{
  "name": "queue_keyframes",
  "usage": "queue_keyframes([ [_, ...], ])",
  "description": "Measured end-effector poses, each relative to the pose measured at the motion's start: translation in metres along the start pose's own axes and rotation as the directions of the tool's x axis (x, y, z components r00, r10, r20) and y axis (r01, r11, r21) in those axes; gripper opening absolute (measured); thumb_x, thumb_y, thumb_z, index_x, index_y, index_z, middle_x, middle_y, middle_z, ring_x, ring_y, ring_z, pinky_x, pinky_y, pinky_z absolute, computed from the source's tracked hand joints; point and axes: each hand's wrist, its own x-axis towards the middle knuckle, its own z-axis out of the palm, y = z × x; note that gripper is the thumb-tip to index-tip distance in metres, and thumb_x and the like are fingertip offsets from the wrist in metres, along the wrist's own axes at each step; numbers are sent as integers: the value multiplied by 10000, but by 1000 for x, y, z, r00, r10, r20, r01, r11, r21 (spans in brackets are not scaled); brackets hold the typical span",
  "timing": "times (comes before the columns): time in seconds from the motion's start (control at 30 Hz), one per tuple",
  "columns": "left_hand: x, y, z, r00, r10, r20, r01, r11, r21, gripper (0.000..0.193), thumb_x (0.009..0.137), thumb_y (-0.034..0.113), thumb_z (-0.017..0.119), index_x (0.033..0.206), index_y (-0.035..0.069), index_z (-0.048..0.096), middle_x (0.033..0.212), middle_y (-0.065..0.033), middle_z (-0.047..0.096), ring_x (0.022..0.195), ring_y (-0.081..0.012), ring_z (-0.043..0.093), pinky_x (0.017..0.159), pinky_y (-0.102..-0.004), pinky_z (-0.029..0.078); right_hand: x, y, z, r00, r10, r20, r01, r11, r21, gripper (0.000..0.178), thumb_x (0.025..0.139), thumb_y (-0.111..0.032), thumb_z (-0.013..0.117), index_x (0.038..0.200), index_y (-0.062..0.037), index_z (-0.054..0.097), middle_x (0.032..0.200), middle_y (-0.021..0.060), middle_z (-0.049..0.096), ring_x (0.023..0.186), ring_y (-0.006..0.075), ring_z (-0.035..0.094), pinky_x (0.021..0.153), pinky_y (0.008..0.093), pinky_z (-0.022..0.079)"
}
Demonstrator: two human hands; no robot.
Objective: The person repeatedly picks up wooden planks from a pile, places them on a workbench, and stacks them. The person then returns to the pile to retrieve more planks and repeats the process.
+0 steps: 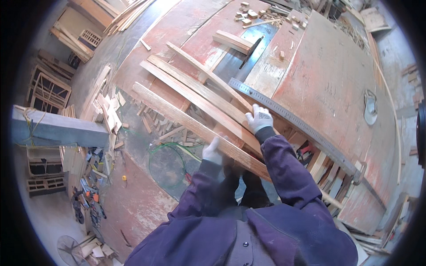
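Observation:
My left hand (212, 152), in a white glove, is closed on the nearest wooden plank (177, 115). Its thumb lies on the plank's side, and the other fingers are partly hidden. My right hand (260, 119), gloved too, has its fingers curled over the near end of a thin wooden strip (208, 76), close to a long metal ruler (284, 111). Between the hands two more lengths of wood run side by side, a pale board (186, 95) and a narrower board (179, 79). Their far ends lie over the worktable (306, 80).
A dark saw blade (251, 53) stands up through a metal plate (266, 32), with a short block (233, 41) beside it. Offcuts (248, 13) lie at the back. A grey beam (62, 127) juts in from the left. Green cord (153, 155) and scraps (171, 133) litter the floor.

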Motion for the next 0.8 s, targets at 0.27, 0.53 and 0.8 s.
queue_keyframes([
  [0.27,8,-23,8,986,133,-103,-124,988,87,420,1017,203,620,1352,-45,575,1285,-163,654,1143,-297,649,966,-429,540,-8,-21,17,964,-252,-85,253,967,-1,298,932,-360,566,985,-75,637,974,163,666,948,348,649,818,485,542],
  [0.53,12,-32,26,901,338,-273,-261,923,284,341,980,160,639,1217,-81,592,1061,-157,683,975,-285,710,837,-383,581,100,-74,-33,845,-508,-169,527,844,99,439,916,-381,645,1185,-34,652,1099,207,674,1049,394,635,913,483,525],
  [0.8,21,-50,24,828,447,-339,-286,857,429,430,996,131,629,1383,-34,543,1212,-126,675,1062,-206,657,953,-336,520,336,-114,-9,900,-420,-113,384,889,-249,743,783,-568,792,1243,-21,591,1241,200,634,1174,349,614,967,481,503],
])
